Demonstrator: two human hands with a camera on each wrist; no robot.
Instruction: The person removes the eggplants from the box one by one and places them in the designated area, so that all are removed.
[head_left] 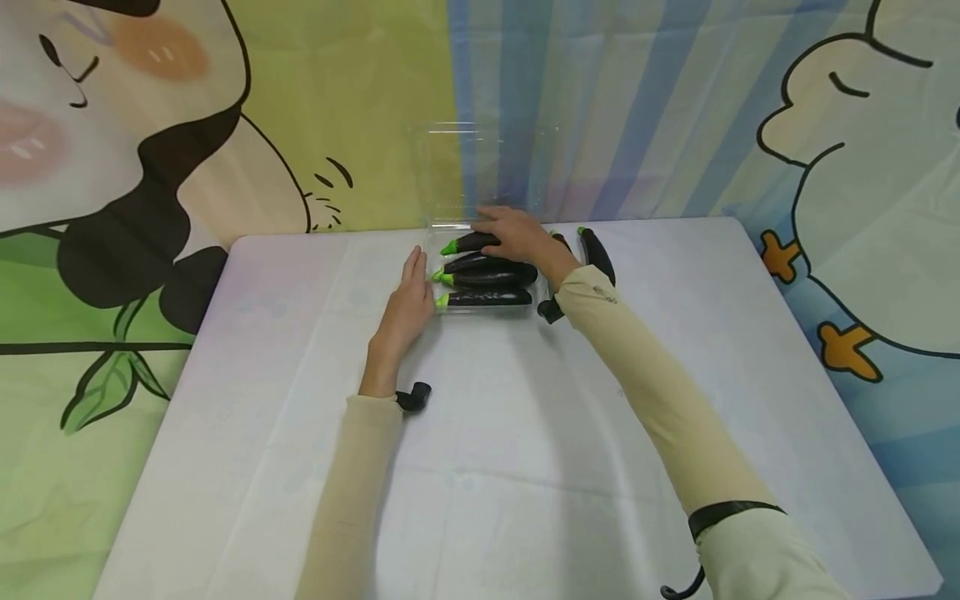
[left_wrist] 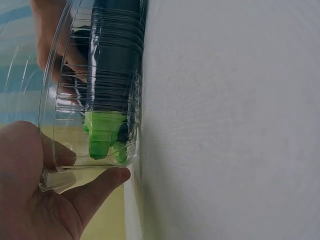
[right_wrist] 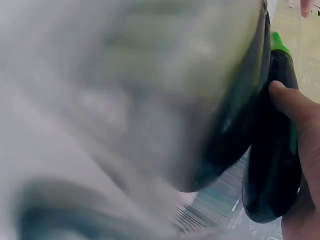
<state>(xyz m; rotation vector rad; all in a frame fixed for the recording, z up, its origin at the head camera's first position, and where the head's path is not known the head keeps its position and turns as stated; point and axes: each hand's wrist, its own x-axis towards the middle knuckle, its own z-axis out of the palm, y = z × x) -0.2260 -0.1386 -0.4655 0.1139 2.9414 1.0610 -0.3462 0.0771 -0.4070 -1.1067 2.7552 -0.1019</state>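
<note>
A clear plastic clamshell box (head_left: 483, 311) lies near the table's back edge, its transparent lid (head_left: 450, 128) standing up behind it. Inside, several glossy black eggplants (head_left: 491, 297) with green stems lie side by side. My right hand (head_left: 517, 237) reaches over the box and grips the rearmost eggplant (head_left: 467, 243), with the thumb along its side in the right wrist view. My left hand (head_left: 408, 300) rests against the box's left end, fingers extended. In the left wrist view, its thumb (left_wrist: 117, 175) touches the lower corner of the plastic.
Beyond the right forearm, another eggplant (head_left: 597, 254) lies on the white table (head_left: 487, 500), with one more (head_left: 559, 240) partly hidden by the hand. A printed cloth backdrop (head_left: 375, 100) hangs right behind the box. Small black wrist devices (head_left: 414, 397) sit at both wrists.
</note>
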